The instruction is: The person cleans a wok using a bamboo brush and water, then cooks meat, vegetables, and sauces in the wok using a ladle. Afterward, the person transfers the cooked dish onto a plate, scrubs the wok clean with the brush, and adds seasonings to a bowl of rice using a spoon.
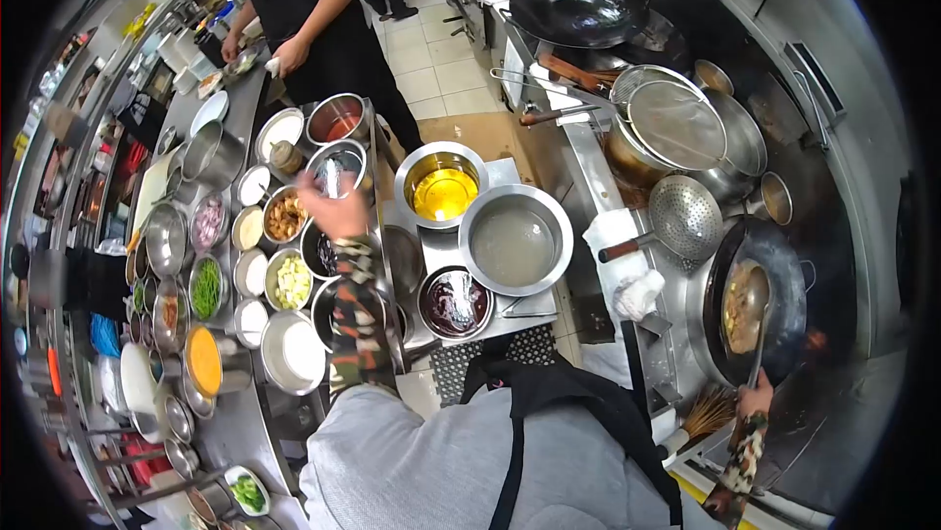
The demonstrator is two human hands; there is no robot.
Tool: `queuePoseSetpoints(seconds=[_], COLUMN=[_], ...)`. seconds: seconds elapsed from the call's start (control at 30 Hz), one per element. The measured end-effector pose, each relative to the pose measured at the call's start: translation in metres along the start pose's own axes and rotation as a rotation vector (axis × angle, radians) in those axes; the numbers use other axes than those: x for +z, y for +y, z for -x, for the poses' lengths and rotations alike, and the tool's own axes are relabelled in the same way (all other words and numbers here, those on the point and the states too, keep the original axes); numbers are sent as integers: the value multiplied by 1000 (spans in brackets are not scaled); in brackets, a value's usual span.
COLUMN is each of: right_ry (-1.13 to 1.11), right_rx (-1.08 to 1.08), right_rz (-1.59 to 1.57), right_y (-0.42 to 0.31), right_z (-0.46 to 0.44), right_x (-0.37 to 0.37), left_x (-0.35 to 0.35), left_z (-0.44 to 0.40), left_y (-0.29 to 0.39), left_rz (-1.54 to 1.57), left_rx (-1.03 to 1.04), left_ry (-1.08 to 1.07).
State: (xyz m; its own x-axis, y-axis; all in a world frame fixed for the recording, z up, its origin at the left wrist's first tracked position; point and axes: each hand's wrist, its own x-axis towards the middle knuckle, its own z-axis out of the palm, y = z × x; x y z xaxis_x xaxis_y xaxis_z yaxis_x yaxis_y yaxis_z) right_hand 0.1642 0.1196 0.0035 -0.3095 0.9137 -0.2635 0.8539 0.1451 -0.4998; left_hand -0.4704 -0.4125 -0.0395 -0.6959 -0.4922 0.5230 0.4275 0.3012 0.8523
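Note:
My right hand (755, 399) is closed around the handle of a ladle (756, 297). The ladle's bowl rests in a dark wok (792, 280), in a brownish liquid with pieces of food (735, 319). Over the crowded counter on the left, my left hand (335, 210) reaches out, smeared by motion, so its fingers are unclear. Close to it are a metal bowl (350, 154), a bowl of brown chunks (284, 219) and a small brownish jar (285, 157). Whether the left hand touches any of them I cannot tell.
Between counter and stove stand a pot of yellow oil (444, 194), a pot of cloudy liquid (517, 246) and a bowl of dark sauce (456, 302). A perforated skimmer (684, 216) and mesh strainers (676, 125) lie by the stove. Another person (323, 30) works at the far counter.

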Motion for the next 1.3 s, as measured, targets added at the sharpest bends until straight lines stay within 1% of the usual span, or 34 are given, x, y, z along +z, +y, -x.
queuePoseSetpoints(seconds=[0.03,0.07,0.1,0.13,0.2,0.23,0.27,0.3,0.33,0.4,0.5,0.53,0.57,0.6,0.67,0.7,0.73,0.77,0.8,0.83,0.87,0.9,0.93,0.97,1.0,1.03,1.07,1.1,1.13,1.17,1.2,1.23,1.27,1.3], right_ry=[-25,-54,36,-25,70,166,142,1,113,109,290,347,376,378,315,226,229,138,48,101,104,299,493,419,491,444,424,392,358,286,211,226,239,189], right_rx=[81,108,-331,-260,-187,-72,-147,47,2,106,250,285,259,258,196,183,179,237,293,302,299,154,9,89,86,107,144,163,140,90,39,-104,-246,-193], right_rz=[-29,-77,-138,-322,40,186,128,64,203,36,206,251,322,318,273,216,219,109,-2,-15,-23,88,195,146,115,-7,58,63,-116,-69,-22,-10,1,74], right_y=[-26,-42,-15,-17,-88,-111,-101,-116,-119,-86,-116,-111,-82,-82,-85,-99,-112,-123,-125,-111,-91,-67,-52,-54,-56,-8,-35,-15,12,3,-16,-19,-16,5], right_z=[0,3,-9,-1,67,89,94,88,101,77,45,30,7,11,30,53,75,94,103,101,89,70,57,43,33,-13,-5,-28,-50,-40,-16,8,26,28], right_x=[-1,-3,7,4,-11,-9,-6,-18,-16,-21,-21,-16,-9,-10,-13,-27,-41,-54,-62,-63,-58,-51,-51,-56,-54,-45,-49,-41,-27,-31,-36,-40,-40,-34], left_x=[-5,-7,-8,-1,-1,3,10,15,15,13,1,-1,-4,-11,-21,-32,-41,-43,-47,-51,-55,-60,-64,-58,-51,-43,-38,-29,-24,-14,-4,8,13,23], left_z=[-32,-61,-94,-119,-156,-172,-187,-202,-216,-234,-240,-239,-230,-233,-246,-250,-245,-238,-236,-234,-230,-219,-192,-161,-119,-107,-70,-37,-6,18,55,74,97,120], left_y=[-8,-37,-69,-95,-146,-168,-186,-199,-210,-219,-216,-211,-199,-191,-173,-143,-93,-50,-16,13,38,63,80,83,108,61,78,84,103,95,123,124,142,161], left_rz=[-248,-374,-339,-400,-566,-636,-691,-765,-815,-882,-913,-912,-897,-894,-842,-737,-628,-628,-531,-432,-331,-229,-135,-391,-211,-146,-141,-7,-29,73,305,346,248,339], left_rx=[-36,-14,-149,-212,-301,-321,-339,-360,-394,-454,-484,-462,-359,-357,-92,-34,16,13,73,136,203,274,133,374,99,196,-98,99,16,-63,-94,-37,-64,-102], left_ry=[186,302,290,210,-30,-127,-190,-232,-262,-285,-216,-200,-107,-105,-116,-180,-248,-250,-241,-229,-214,-197,-492,-306,-510,-542,-668,-736,-856,-915,-942,-1052,-1045,-1117])
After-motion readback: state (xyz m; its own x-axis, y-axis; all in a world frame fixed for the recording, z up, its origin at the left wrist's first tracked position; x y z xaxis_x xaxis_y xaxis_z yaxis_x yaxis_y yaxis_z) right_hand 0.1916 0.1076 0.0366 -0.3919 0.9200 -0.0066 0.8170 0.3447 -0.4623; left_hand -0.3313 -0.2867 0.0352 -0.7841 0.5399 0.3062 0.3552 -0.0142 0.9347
